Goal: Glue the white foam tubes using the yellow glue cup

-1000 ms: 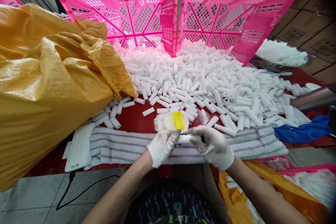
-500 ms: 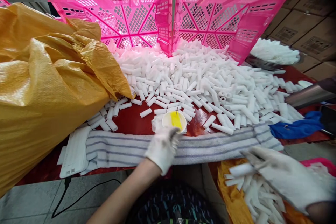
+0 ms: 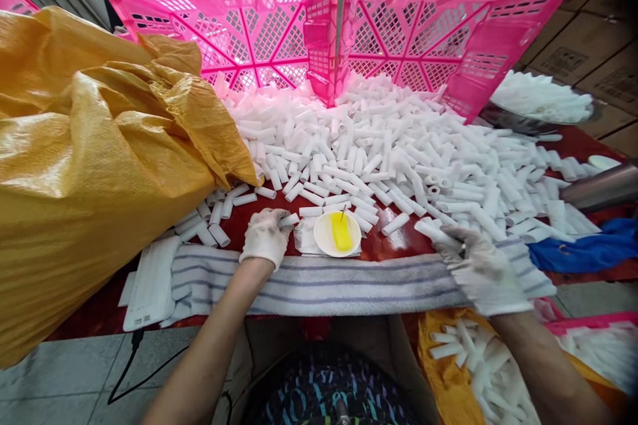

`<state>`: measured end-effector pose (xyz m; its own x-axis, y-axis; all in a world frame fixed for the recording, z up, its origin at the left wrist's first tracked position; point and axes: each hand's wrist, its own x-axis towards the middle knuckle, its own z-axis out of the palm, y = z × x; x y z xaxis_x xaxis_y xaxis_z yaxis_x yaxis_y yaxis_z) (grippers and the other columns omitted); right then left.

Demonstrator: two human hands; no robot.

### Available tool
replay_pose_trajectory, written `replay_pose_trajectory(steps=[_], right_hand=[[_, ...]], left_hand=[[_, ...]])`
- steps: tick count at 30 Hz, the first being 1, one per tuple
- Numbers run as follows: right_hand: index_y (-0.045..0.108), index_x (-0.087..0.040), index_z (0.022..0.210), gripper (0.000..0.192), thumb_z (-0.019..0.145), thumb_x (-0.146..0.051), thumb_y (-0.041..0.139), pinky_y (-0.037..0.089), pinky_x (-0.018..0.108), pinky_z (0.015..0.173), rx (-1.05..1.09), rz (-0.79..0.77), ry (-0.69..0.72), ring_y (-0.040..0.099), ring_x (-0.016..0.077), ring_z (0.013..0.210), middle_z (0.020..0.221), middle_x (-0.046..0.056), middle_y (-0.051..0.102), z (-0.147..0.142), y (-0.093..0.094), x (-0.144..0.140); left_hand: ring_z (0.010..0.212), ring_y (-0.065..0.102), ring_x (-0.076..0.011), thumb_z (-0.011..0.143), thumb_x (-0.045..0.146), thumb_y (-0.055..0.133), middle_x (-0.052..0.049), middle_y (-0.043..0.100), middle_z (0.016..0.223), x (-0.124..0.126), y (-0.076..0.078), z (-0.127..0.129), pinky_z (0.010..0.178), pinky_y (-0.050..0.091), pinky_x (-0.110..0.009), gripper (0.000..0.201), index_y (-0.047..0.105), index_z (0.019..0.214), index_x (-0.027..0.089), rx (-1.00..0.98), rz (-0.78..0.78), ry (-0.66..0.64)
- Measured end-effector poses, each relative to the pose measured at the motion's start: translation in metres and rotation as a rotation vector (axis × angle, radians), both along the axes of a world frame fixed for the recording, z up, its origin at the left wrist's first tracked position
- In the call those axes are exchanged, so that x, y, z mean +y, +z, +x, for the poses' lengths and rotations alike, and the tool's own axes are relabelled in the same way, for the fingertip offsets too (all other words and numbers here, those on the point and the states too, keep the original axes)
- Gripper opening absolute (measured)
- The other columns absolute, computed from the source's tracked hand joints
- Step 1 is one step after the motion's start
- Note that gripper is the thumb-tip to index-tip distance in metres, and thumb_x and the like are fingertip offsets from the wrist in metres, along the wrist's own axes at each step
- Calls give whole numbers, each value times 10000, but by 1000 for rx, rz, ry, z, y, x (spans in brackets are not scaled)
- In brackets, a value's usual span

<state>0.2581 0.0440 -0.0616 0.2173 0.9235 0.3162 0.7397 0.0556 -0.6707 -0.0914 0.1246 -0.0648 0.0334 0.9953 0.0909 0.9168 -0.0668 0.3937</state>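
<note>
A big heap of short white tubes (image 3: 379, 146) covers a red table (image 3: 259, 222). My left hand (image 3: 264, 239), in a white glove, rests at the heap's near edge with its fingers closed on one white tube (image 3: 288, 219). My gloved right hand (image 3: 476, 265) pinches another white tube (image 3: 436, 234) at the heap's right front. Between the hands sits a small white dish (image 3: 337, 234) with a yellow block in it. A striped towel (image 3: 329, 282) lies along the table's front edge under both wrists.
A large yellow woven sack (image 3: 90, 159) fills the left. Two pink crates (image 3: 399, 20) stand tipped behind the heap. A yellow-lined bin of white tubes (image 3: 468, 365) sits low right. A blue cloth (image 3: 583, 249) and a metal cylinder (image 3: 598, 189) lie at right.
My right hand came up from the low bin at the right to the heap and took a tube. My left hand moved left past the dish and closed on a tube.
</note>
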Motion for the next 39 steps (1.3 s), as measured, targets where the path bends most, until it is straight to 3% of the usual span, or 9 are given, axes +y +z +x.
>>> replay_pose_trajectory(steps=[3,6,12,16,20,25,29,37,39], right_hand=[[617,-228,1133,378,842,-461,552,524,304,675,217,-212,211,643,199,834,1005,80,663,-39,8,10],[614,-194,1139,434,868,-506,481,510,269,586,448,-390,334,622,158,696,896,54,679,-81,2,34],[635,-197,916,271,825,-444,570,541,322,818,333,-182,289,648,185,883,952,48,686,-102,-33,58],[649,-204,966,263,796,-404,631,528,356,910,351,-59,384,645,202,952,1001,61,676,-93,-42,47],[633,-212,1124,350,833,-402,592,487,383,993,341,-223,350,615,215,1063,1126,54,657,-92,-32,41],[676,-194,942,221,813,-365,621,553,332,862,364,-54,425,654,178,878,955,53,683,-96,-31,37],[652,-202,1062,289,820,-356,618,546,324,884,337,-80,419,640,188,969,1055,59,667,-96,-33,33],[660,-212,897,157,801,-335,638,566,297,807,278,20,447,656,165,836,884,36,673,-97,-31,31],[652,-214,963,207,795,-335,646,560,313,837,255,10,433,653,178,888,941,42,670,-97,-36,30]], left_hand=[[951,582,-202,761,283,621,-55,640,1027,-7,0,4,891,452,-313,274,652,1022,204,-315,-81,-60],[938,610,-174,775,325,609,-56,640,1087,-9,-4,9,831,493,-284,399,582,1150,193,-627,-234,-52],[828,636,-155,752,302,618,-53,659,985,-7,-20,10,711,524,-270,486,495,1207,184,-868,-303,14],[725,636,-142,713,318,655,-25,662,870,-9,-19,10,658,528,-261,385,547,1054,176,-905,-323,58],[806,652,-164,702,339,667,-39,683,919,-14,-13,13,716,532,-277,347,601,996,167,-970,-365,57],[920,639,-185,685,285,683,-51,680,1026,-19,-11,13,849,516,-314,352,666,1022,188,-873,-324,31],[979,620,-180,673,220,673,-37,657,1056,-21,-11,12,919,482,-304,262,703,933,207,-742,-174,32],[1038,598,-197,835,388,556,-77,645,1126,-26,-2,10,911,467,-305,343,625,1084,162,-905,-199,-19],[1053,585,-192,867,406,516,-70,641,1132,-30,2,10,931,447,-301,338,616,1088,171,-868,-160,-54]])
